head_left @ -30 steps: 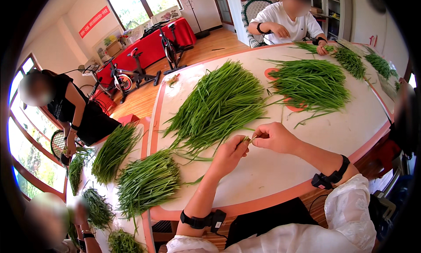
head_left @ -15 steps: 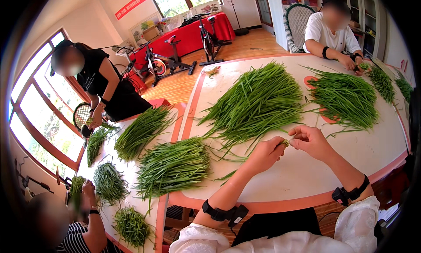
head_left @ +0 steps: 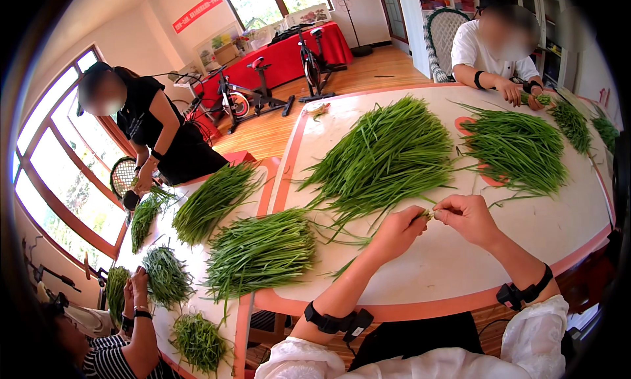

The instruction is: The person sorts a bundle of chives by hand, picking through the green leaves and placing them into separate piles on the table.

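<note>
**Both hands pinched on one stalk at the table edge**

Since half a second ago our view has swung left; our hands keep their place over the table, fingertips together as before. Our left hand (head_left: 397,231) and right hand (head_left: 467,216) meet, fingers closed, each pinching an end of a thin green stalk with a pale tip (head_left: 427,214). It sits between the fingertips, just above the white oval table with an orange rim (head_left: 460,274), near the foot of the big fan-shaped heap of long green stalks (head_left: 388,156).

We count three heaps on this table: that one, a second heap to the right (head_left: 519,149), a third lower left (head_left: 263,247). On the adjoining table we count about six smaller bundles. Three other people are at work. Each of our wrists wears a black band.
</note>
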Available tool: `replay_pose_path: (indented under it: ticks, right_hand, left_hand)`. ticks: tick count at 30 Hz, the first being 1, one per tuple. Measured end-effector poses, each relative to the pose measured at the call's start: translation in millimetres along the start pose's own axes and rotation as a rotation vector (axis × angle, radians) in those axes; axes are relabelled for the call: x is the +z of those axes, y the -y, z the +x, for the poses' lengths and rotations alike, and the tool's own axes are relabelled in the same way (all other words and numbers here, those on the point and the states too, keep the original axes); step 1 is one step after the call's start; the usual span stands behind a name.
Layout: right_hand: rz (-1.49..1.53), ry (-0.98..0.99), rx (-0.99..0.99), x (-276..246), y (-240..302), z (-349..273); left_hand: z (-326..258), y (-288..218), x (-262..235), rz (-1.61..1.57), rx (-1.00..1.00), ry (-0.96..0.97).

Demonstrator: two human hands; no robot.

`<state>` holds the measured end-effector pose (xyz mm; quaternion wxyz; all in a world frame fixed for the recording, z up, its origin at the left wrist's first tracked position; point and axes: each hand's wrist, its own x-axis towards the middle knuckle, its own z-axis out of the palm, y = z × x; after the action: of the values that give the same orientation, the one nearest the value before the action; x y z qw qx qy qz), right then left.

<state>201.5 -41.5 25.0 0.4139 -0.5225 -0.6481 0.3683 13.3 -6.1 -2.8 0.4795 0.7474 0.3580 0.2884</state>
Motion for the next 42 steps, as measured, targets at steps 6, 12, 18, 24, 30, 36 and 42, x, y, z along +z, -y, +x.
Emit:
replay_pose_path:
  ticks: [6,12,18,24,30,36,42]
  right_hand:
    - [-0.135,0.024,-0.138,1,-1,-8]
    - [0.099,0.074,0.048,-4,7,-12]
    - [-0.017,0.172,0.000,-4,-8,-5]
    - [-0.288,-0.058,0.009,-53,-68,70]
    - [-0.600,0.018,-0.044,-48,-95,96]
    - [-0.572,0.014,-0.128,-48,-90,87]
    - [0.042,0.038,0.110,-46,-58,61]
  left_hand:
    - [1,-1,5,-0.201,0.010,0.090]
    - [-3,-14,1,-0.151,-0.137,0.164]
    - [-6,-8,4,0.011,-0.061,0.147]
    - [-2,-1,7,-0.046,-0.088,0.040]
    - [0,1,3,-0.169,-0.122,0.022]
    - [5,-1,3,-0.232,-0.178,-0.017]
    - [3,-3,-6,-0.373,-0.231,-0.100]
